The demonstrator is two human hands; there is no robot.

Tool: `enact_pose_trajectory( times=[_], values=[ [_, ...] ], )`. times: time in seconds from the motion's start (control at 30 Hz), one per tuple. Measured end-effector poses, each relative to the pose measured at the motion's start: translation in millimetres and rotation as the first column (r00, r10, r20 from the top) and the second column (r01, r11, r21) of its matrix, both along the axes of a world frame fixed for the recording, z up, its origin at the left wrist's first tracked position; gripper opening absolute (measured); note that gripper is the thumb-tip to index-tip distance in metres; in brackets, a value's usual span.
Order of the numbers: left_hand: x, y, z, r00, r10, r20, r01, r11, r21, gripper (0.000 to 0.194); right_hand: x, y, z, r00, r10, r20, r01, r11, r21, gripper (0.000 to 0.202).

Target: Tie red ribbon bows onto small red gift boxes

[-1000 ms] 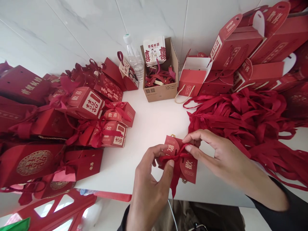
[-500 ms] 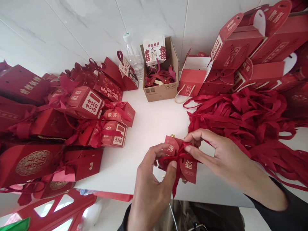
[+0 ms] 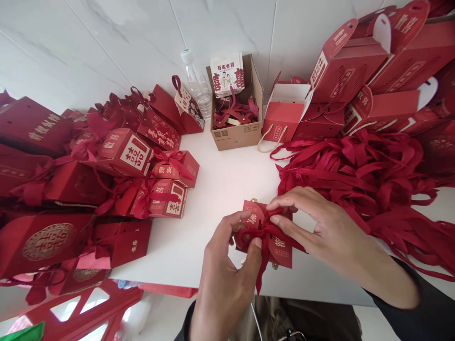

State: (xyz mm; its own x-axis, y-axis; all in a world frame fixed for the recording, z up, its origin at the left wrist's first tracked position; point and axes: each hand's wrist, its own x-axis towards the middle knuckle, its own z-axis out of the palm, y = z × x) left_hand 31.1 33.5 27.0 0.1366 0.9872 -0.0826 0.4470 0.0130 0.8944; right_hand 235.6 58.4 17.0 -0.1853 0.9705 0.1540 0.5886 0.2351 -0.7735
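Observation:
A small red gift box (image 3: pixel 282 258) with gold characters lies on the white table near its front edge. Across its top runs a dark red ribbon (image 3: pixel 262 267) looped into a bow, one tail hanging down toward me. My left hand (image 3: pixel 231 270) pinches the bow's left loop between thumb and fingers. From the right, my right hand (image 3: pixel 305 220) pinches the ribbon's other loop at the top of the box, thumb against forefinger. The fingers partly cover the knot and the box top. A bit of gold cord pokes out at the box's far edge.
Finished-looking red boxes with bows (image 3: pixel 130 154) are stacked at left. A cardboard carton (image 3: pixel 236 137) with cards and ribbon pieces stands at the back, beside a clear plastic bottle (image 3: pixel 197 85). Loose red ribbons (image 3: pixel 348 175) pile up at right, below larger red boxes (image 3: pixel 351 66).
My right hand has shifted slightly left and up along the ribbon. The right loop is drawn out differently, and a ribbon tail now shows below my right fingers. My left hand stays nearly still.

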Motion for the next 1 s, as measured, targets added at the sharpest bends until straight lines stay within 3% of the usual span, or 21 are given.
enact_pose_trajectory(
  times=[0.13,0.37,0.57,0.8,0.93,1.0],
  values=[
    [1.4,0.1,-2.4,1.0,0.001,0.006,-0.002,1.0,0.02,0.031,-0.6,-0.1,-1.7,0.998,-0.058,0.028,0.058,0.998,0.013,0.012],
    [2.6,0.9,-2.6,1.0,0.006,0.03,-0.006,1.0,0.001,0.037,-4.6,-3.1,5.3,0.99,-0.14,0.006,0.14,0.987,-0.08,0.019],
    [2.7,0.3,-3.5,1.0,0.006,-0.009,-0.005,0.999,0.048,0.03,-0.7,-1.7,0.8,0.99,-0.142,0.022,0.143,0.987,-0.074,0.026],
    [17.4,3.3,0.8,0.993,0.03,-0.113,-0.011,0.987,0.163,0.026,-2.4,-4.9,2.1,0.993,-0.117,-0.018,0.116,0.993,-0.029,0.017],
    [24.6,10.9,-1.0,0.993,0.032,-0.116,-0.012,0.986,0.168,0.007,-1.7,-4.1,3.6,0.991,-0.115,-0.063,0.112,0.992,-0.061,0.012],
    [24.2,13.9,-2.7,0.993,0.065,-0.101,-0.047,0.984,0.17,0.015,-0.5,-3.8,4.2,0.989,-0.119,-0.085,0.112,0.99,-0.085,0.012]
  ],
)
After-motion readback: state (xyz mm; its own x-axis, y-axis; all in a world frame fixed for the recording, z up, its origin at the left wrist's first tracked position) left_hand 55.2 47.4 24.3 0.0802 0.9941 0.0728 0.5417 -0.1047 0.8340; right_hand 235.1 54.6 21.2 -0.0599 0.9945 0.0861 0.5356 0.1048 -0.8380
